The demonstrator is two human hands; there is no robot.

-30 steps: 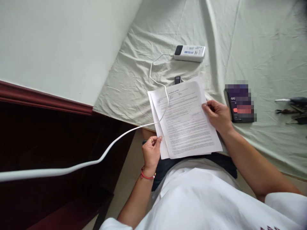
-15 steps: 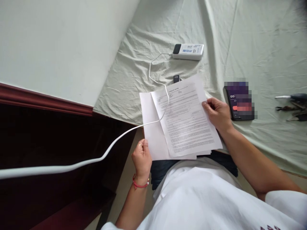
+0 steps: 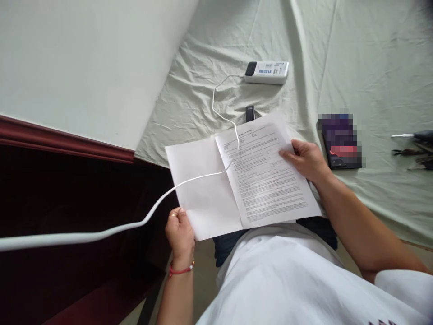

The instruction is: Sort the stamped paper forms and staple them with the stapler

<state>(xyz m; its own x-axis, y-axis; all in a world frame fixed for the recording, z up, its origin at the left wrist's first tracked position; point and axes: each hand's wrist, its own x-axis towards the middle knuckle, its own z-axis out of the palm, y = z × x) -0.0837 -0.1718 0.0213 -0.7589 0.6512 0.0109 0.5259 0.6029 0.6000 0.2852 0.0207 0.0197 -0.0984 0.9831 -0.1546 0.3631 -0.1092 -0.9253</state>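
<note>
My left hand [image 3: 180,230] pinches the lower left edge of a blank sheet of paper [image 3: 203,194], thumb on top. A printed sheet [image 3: 267,180] lies beside and partly over it, dense with lines of text. My right hand [image 3: 306,160] grips the printed sheet at its right edge, the thumb on its face and the other fingers hidden beneath. Both sheets are held above my lap, at the bed's edge. A white cable [image 3: 155,210] passes in front of the papers in this view.
A white power bank [image 3: 267,73] with the cable plugged in rests on the pale green cloth [image 3: 368,58]. Nearby are a small black object [image 3: 250,113], a phone [image 3: 340,142] and keys [image 3: 419,153] with a screwdriver-like tool. Dark red trim [image 3: 67,140] edges the left side.
My left hand has moved left and slightly down, drawing the blank sheet out from behind the printed one. My right hand keeps its hold, shifting only a little.
</note>
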